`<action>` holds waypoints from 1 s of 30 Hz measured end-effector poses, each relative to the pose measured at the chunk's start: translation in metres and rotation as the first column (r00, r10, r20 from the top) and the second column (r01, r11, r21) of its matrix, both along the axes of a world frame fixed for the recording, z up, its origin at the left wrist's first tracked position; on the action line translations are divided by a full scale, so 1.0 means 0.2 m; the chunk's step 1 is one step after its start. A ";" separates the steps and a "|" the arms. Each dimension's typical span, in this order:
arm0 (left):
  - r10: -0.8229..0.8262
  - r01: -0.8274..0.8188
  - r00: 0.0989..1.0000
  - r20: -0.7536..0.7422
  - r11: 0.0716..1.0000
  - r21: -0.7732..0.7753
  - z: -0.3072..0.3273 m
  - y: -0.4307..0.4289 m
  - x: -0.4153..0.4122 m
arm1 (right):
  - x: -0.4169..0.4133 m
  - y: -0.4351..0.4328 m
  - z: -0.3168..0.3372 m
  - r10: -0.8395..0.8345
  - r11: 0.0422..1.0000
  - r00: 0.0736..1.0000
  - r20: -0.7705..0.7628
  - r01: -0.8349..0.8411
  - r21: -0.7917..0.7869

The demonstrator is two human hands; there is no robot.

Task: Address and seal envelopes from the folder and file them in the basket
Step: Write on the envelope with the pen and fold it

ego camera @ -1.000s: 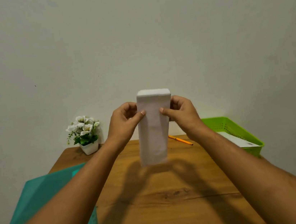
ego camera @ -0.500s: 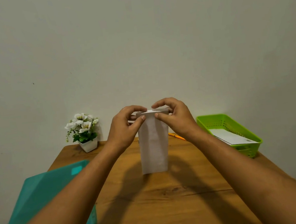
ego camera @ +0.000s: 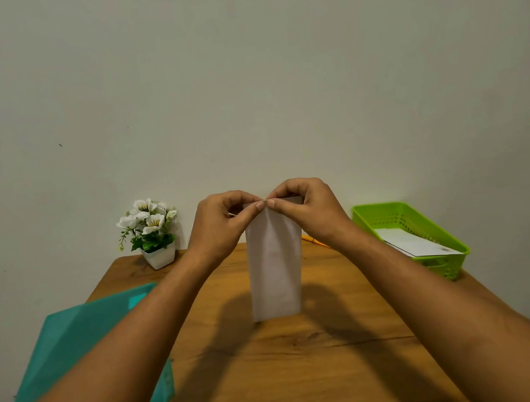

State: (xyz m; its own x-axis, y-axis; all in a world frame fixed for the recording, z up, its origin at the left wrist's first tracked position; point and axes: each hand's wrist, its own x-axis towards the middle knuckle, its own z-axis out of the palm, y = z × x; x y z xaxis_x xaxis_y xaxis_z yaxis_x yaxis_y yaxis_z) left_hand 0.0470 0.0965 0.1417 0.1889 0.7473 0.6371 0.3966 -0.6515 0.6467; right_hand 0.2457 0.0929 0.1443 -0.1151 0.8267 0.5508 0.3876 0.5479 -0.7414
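Plain pale wall behind; brown wooden table (ego camera: 279, 367) carries the work. Your left hand (ego camera: 218, 229) and right hand (ego camera: 312, 211) pinch the top edge of the tall white paper envelope (ego camera: 274, 267), standing upright mid-table, thumbs meeting at centre. Press outward along the flap, keeping the base steady. The green plastic mesh basket (ego camera: 393, 214) sits to your right with a filed envelope inside.
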 end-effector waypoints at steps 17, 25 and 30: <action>-0.024 0.092 0.963 0.269 0.965 -0.244 0.02 -0.02 -0.05 | 0.10 0.03 0.07 0.008 0.996 0.985 -0.172 -0.023 -0.088; 0.179 0.086 0.884 0.433 0.846 -0.526 -0.30 -0.05 -0.06 | 0.12 0.11 -0.13 -0.168 0.972 0.985 -0.049 0.157 -0.176; 0.444 -0.059 0.831 0.335 0.669 -0.741 -0.58 -0.08 -0.08 | 0.11 0.08 -0.31 -0.132 0.950 0.984 0.122 0.161 -0.269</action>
